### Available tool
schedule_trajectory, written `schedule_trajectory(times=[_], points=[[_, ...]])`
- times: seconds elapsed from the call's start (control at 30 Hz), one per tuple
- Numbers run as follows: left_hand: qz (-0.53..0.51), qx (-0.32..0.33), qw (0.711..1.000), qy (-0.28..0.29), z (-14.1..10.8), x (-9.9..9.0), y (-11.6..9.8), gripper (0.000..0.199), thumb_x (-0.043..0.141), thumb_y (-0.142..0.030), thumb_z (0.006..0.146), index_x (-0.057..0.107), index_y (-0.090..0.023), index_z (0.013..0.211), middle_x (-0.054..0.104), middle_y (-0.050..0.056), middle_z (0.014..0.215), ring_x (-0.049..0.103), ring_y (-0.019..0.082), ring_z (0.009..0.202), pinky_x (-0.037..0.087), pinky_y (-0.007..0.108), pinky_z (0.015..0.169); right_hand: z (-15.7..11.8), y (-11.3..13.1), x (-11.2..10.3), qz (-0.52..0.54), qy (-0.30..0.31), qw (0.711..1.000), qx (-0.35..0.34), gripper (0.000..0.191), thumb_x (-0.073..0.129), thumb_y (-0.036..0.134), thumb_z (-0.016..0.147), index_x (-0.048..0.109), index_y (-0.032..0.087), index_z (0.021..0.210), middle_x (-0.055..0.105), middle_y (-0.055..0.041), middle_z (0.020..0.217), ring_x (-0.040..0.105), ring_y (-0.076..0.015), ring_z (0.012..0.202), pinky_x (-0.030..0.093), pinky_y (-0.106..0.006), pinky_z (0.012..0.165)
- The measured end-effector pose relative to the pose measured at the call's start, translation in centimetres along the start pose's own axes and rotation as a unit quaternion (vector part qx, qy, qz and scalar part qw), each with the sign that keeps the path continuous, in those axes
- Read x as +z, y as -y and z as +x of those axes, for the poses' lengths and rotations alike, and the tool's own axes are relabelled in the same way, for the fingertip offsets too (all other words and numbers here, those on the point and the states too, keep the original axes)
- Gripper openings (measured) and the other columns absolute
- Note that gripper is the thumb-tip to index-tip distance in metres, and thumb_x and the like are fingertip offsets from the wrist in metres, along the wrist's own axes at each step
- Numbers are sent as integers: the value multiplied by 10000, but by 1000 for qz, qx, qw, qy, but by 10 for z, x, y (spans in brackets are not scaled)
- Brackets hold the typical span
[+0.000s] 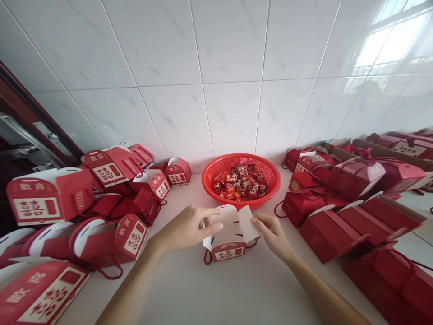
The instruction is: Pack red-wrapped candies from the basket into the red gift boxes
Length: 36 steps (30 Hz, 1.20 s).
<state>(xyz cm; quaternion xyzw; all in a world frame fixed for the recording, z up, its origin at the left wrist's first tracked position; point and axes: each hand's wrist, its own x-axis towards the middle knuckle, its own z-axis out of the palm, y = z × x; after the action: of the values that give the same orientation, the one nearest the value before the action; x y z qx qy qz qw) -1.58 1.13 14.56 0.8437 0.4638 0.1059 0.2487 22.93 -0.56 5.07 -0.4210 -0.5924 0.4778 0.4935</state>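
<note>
In front of me on the white surface stands a small red gift box (pixel 228 249) with white inner flaps spread open and dark red cord handles at its sides. My right hand (pixel 271 231) pinches the box's right flap between thumb and fingers. Over the left side of the box is my left hand (pixel 198 225), its thumb and index finger apart and the other fingers curled. Whether it touches the left flap I cannot tell. Right behind the box sits a red plastic basket (pixel 207 180) holding many wrapped candies (pixel 241 181).
Red gift boxes (pixel 111 241) are grouped and stacked at the left. More red boxes (pixel 334 230) crowd the right side, with cardboard cartons (pixel 372 149) behind them. A tiled wall (pixel 233 104) rises at the back. A door with a metal handle (pixel 23 150) is at the far left.
</note>
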Motion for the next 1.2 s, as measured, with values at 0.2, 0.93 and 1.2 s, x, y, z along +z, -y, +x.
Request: schedule_trajectory(times=[0.2, 0.93, 1.2], points=[[-19, -23, 999, -24, 4, 4, 1, 504, 554, -450, 923, 615, -238, 1377, 728, -20, 783, 646, 152, 696, 464, 228, 664, 1, -7, 2, -13, -3, 1000, -17, 569, 535, 688, 861, 395, 205, 593, 372, 34, 567, 414, -104, 516, 365, -237, 479], [63, 66, 995, -38, 119, -19, 20, 307, 502, -265, 943, 735, -181, 1124, 731, 68, 1191, 671, 200, 1065, 501, 309, 969, 3, -14, -2, -32, -61, 997, -37, 604, 450, 691, 911, 493, 192, 573, 484, -5, 539, 438, -119, 498, 335, -256, 494], [161, 29, 978, 133, 221, 11, 23, 425, 639, -69, 697, 776, -260, 1050, 758, 45, 1162, 701, 263, 1053, 537, 345, 930, 2, -20, -5, -106, -58, 991, -51, 589, 409, 632, 959, 469, 191, 573, 471, 1, 527, 448, -120, 505, 319, -256, 506]])
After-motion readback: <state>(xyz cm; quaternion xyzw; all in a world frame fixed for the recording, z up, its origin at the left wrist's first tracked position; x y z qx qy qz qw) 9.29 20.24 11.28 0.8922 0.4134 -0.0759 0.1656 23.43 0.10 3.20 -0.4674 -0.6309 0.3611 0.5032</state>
